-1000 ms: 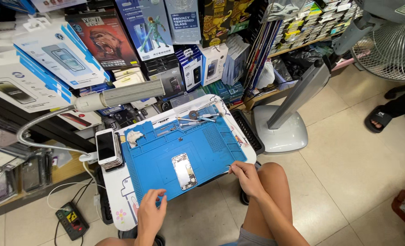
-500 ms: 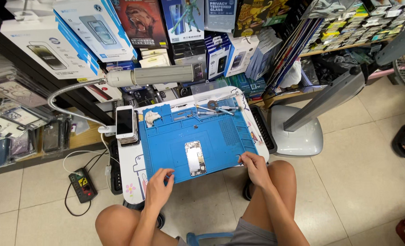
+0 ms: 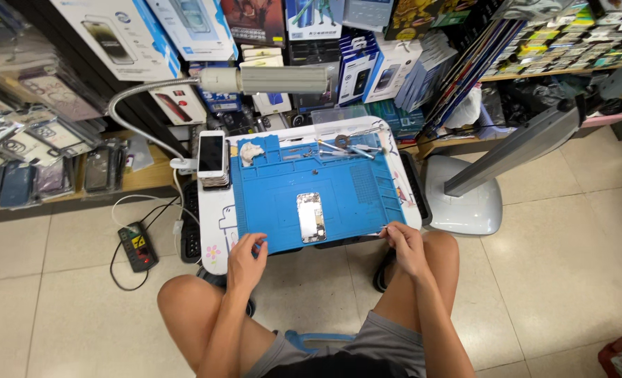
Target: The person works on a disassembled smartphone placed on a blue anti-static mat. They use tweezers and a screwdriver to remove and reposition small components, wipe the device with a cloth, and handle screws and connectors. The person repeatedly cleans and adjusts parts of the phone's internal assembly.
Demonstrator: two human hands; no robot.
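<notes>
Blue mat (image 3: 339,189), opened phone (image 3: 311,217), left hand (image 3: 246,253), right hand (image 3: 403,241) at near edge

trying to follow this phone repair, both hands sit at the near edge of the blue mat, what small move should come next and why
Probably bring the right hand inward to the opened phone. The phone lies alone mid-mat on the blue mat, untouched. The left hand rests at the mat's near edge, and the right hand seems to pinch something thin at the near right corner.
</notes>
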